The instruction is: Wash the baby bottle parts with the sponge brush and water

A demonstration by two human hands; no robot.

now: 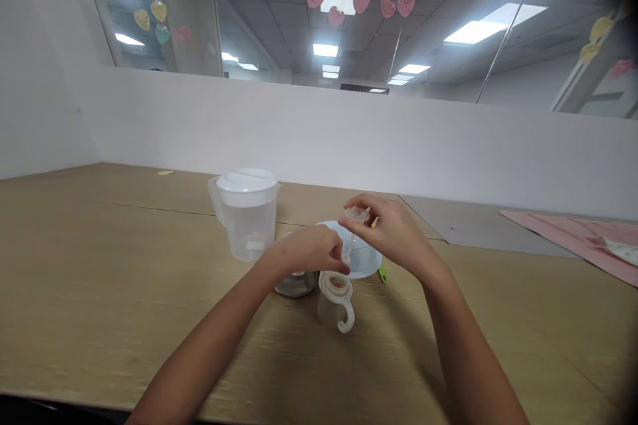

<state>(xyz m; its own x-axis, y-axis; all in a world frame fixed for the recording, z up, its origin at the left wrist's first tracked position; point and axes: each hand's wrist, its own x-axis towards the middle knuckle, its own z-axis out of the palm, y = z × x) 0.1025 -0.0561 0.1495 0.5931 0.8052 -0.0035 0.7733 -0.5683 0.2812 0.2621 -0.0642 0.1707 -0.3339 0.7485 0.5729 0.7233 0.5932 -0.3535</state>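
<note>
My right hand [386, 226] is closed round a small clear lid [357, 214], held above a pale blue plate [366, 262]. A thin pale stem with a small end hangs below the lid. My left hand [316, 251] has its fingers closed near that stem's lower end; whatever they grip is too small to make out. Just below it a small open translucent jar [335, 305] with a curved white handle stands on the table, something reddish inside. Partly under my left hand sits a round metal-rimmed object [296, 285].
A clear pitcher [252, 226] with a white lid stands at the left of my hands. A green handle [383, 274] shows beside the plate. Pink cloth [573, 239] lies on a grey sheet [478, 229] at the right. A white wall rises behind the wooden table [124, 279].
</note>
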